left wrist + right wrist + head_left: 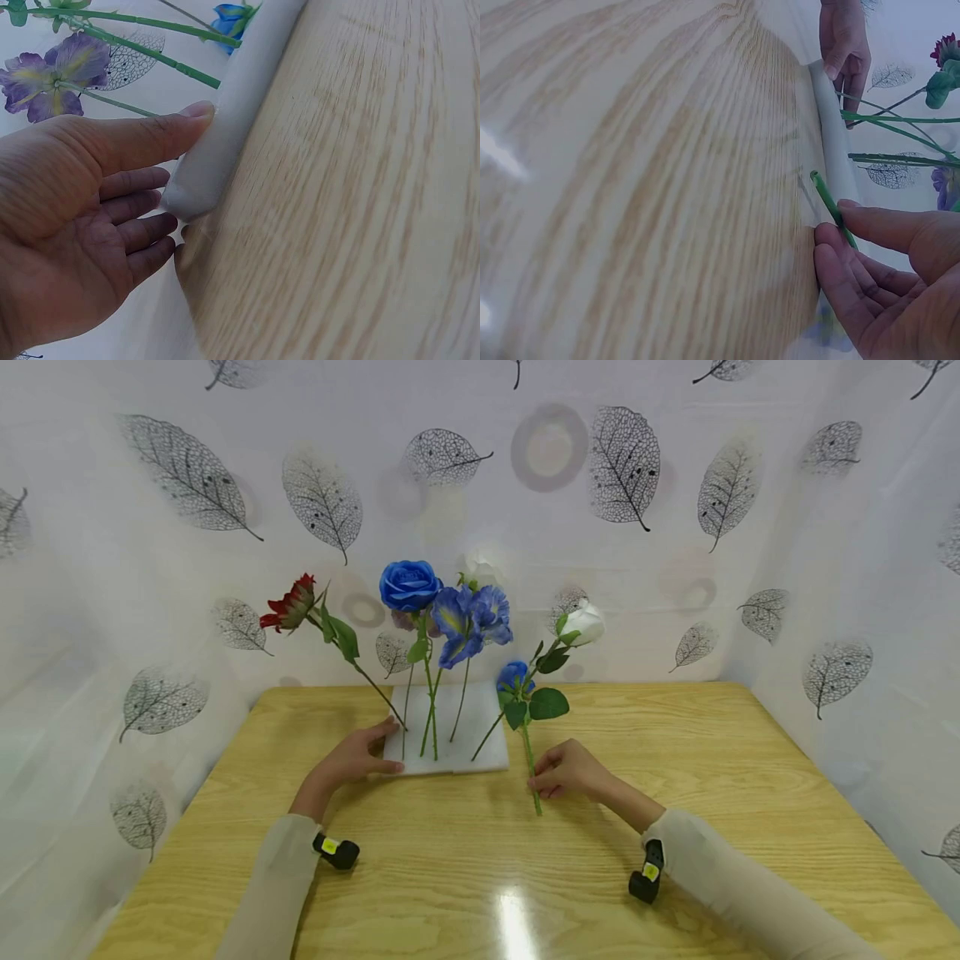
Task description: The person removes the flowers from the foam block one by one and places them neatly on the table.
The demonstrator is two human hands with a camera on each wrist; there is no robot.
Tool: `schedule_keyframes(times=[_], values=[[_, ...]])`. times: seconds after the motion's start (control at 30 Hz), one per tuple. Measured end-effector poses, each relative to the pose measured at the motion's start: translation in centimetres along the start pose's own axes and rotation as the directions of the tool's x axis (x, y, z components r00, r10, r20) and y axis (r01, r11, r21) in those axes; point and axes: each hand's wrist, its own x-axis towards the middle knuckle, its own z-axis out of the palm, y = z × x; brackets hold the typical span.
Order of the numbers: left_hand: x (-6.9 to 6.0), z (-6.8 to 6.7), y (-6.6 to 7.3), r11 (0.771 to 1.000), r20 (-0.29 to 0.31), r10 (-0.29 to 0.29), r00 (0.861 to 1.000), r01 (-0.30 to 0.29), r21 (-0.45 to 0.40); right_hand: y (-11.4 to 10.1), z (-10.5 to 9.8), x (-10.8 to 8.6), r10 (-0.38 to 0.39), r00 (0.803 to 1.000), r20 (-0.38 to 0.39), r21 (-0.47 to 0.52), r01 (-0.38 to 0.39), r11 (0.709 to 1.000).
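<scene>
I'm watching from afar: R hand (573,770) is pinching a blue flower (513,675) by its lower stem, just right of the white foam board (491,753). L hand (352,762) is resting w/ fingers relaxed, touching the board's L end; other blooms (411,585) are standing in it.

Both arms (273,872) stretch forward — left hand (354,758) loosely spread, thumb (150,142) apart from its fingers (146,232) — right hand (576,770) pinching between thumb and fingertips (827,235)!
</scene>
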Motion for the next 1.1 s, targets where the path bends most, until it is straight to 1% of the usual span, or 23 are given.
schedule_keyframes(times=[0.17,0.33,0.57,0.77,1.1], values=[[-0.06,-0.04,0.10,1.000,0.003,-0.003,1.000,0.003,-0.015,-0.31,-0.07,-0.06,-0.002,1.000,0.011,-0.023,0.002,1.000],[-0.05,-0.05,0.20,1.000,0.003,-0.005,1.000,0.005,-0.011,-0.02,-0.18,0.32,0.005,1.000,0.010,-0.043,-0.005,0.999],[-0.07,-0.06,0.20,1.000,0.000,-0.015,1.000,0.015,-0.002,-0.08,-0.32,0.38,0.018,1.000,0.018,-0.042,-0.017,0.999],[0.01,-0.03,0.16,1.000,-0.010,-0.011,1.000,0.011,0.020,-0.18,-0.37,0.34,0.017,1.000,0.021,-0.049,-0.016,0.999],[-0.03,0.03,0.08,1.000,-0.007,-0.019,1.000,0.019,0.015,-0.19,-0.35,0.37,0.031,0.999,0.018,-0.046,-0.030,0.998]])
